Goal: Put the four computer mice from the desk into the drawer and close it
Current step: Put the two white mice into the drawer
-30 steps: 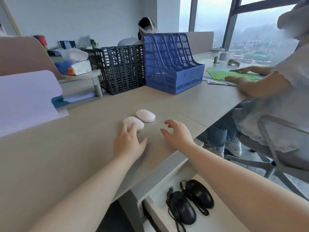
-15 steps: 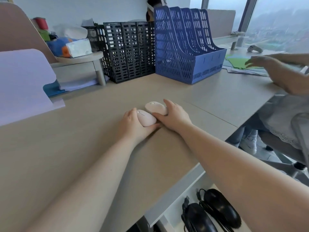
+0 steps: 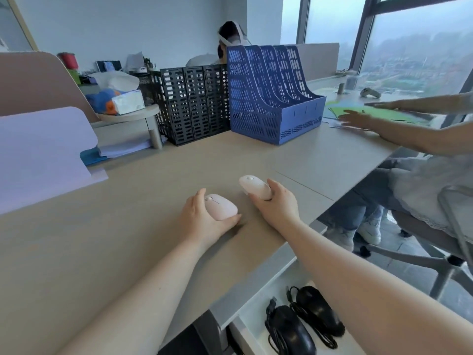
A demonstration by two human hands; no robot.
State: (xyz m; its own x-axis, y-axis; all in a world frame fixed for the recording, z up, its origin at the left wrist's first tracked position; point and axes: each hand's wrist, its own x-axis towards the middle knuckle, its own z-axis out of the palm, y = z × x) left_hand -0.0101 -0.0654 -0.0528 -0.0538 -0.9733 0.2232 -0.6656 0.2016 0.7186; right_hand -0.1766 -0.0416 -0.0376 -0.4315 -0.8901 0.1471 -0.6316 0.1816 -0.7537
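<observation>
The left hand (image 3: 204,221) is closed around a pale pink wireless mouse (image 3: 221,206), with the thumb under its near edge, and the mouse sits at or just above the bench (image 3: 102,239); I cannot tell whether it has left the surface. The right hand (image 3: 277,208) grips a white wireless mouse (image 3: 254,187) by its near end, tilted with the far end raised clear of the bench. At the near right, below the bench edge, the drawer (image 3: 252,329) stands open, and 2 black wired mice (image 3: 304,324) lie side by side in it with their cables coiled around them.

So 2 of the 4 mice are stowed and the last 2 are in hand: this is the pick-up of the second pair. The next move calls for drawing both hands back toward the near right, over the bench edge, and lowering the mice into the free drawer floor beside the black ones. Then the drawer needs pushing shut.
</observation>
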